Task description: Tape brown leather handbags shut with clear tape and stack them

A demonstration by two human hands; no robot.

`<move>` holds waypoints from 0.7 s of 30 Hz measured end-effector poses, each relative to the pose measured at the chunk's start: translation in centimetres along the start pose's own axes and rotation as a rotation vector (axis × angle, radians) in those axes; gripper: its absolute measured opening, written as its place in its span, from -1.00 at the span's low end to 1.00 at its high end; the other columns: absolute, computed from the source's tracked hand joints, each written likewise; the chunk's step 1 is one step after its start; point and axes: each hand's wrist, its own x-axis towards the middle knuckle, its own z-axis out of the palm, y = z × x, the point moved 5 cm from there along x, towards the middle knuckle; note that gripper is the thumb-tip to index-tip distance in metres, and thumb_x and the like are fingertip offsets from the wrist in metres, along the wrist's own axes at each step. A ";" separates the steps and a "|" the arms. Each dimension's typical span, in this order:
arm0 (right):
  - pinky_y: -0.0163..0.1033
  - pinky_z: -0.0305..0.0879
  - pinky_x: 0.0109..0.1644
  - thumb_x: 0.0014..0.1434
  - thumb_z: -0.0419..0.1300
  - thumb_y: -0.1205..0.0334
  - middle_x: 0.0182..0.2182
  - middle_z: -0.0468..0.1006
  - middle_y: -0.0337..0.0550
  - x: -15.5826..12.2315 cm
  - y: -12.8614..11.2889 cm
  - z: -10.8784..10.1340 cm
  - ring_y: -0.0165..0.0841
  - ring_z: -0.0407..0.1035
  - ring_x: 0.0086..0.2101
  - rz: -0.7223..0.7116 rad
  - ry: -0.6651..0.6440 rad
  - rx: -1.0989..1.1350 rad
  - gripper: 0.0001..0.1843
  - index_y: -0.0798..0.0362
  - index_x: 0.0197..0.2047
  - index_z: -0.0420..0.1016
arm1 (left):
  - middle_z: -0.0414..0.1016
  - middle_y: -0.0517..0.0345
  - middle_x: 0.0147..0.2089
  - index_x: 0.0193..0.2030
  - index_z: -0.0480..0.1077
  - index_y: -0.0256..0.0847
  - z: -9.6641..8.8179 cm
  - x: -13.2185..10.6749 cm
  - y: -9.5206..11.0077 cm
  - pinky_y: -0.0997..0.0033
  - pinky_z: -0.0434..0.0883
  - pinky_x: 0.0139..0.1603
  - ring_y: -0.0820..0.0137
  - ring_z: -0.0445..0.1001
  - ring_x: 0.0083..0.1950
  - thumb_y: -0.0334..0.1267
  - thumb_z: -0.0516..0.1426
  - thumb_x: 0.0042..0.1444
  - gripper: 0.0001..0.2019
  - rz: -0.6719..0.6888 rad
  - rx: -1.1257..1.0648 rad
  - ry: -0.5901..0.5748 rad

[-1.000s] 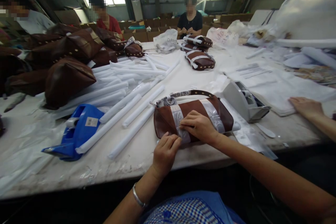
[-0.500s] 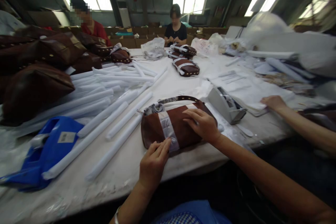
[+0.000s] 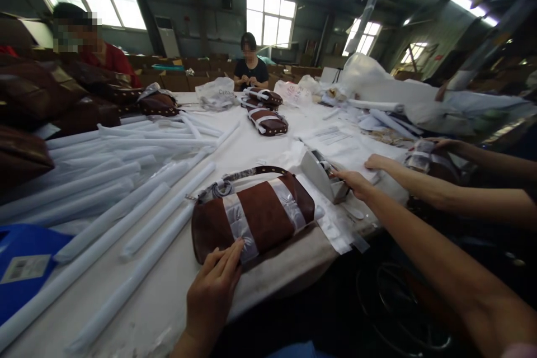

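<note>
White rolls (image 3: 168,211) lie left of brown bag (image 3: 264,218) | our left hand (image 3: 213,285) rests there, unclenched | our right hand (image 3: 357,183) moved from bag to grey dispenser (image 3: 314,174), grip we cannot tell

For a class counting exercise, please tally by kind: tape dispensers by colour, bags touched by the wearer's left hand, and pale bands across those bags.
Blue tape dispenser: 1
Grey tape dispenser: 1
Brown bag at the left hand: 1
Pale bands: 2
Total: 5

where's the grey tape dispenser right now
In the head view, the grey tape dispenser sits right of centre, just right of the nearest brown bag, with the person's right hand at its near end.
</note>
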 end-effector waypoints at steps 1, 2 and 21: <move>-0.12 0.45 -0.23 -0.15 0.43 -0.11 -0.47 0.65 -0.11 0.0 0.1 0.2 -0.18 0.51 -0.33 0.017 -0.001 0.051 -0.62 0.05 -0.46 0.61 | 0.60 0.24 0.07 0.28 0.34 -0.19 0.0 0.0 0.0 0.28 0.44 0.12 0.31 0.52 -0.06 -0.38 0.07 0.30 -0.59 -0.007 -0.003 -0.005; -0.12 0.45 -0.23 -0.17 0.44 -0.11 -0.39 0.66 -0.06 0.0 0.0 0.2 -0.17 0.52 -0.30 0.026 0.016 0.094 -0.59 0.08 -0.43 0.61 | 0.61 0.24 0.06 0.27 0.35 -0.18 0.0 0.0 0.0 0.29 0.43 0.13 0.31 0.52 -0.06 -0.38 0.07 0.31 -0.60 -0.010 -0.007 -0.007; 0.04 0.26 0.33 0.07 0.41 0.03 -0.04 0.64 -0.14 -9.2 -1.7 -2.9 -0.14 0.46 0.07 -0.196 0.375 0.361 -0.72 -0.03 -0.17 0.68 | 0.60 0.27 0.07 0.31 0.31 -0.14 0.0 0.0 -0.3 0.32 0.41 0.17 0.35 0.53 -0.09 -0.37 0.11 0.30 -0.56 -0.016 -0.030 -0.023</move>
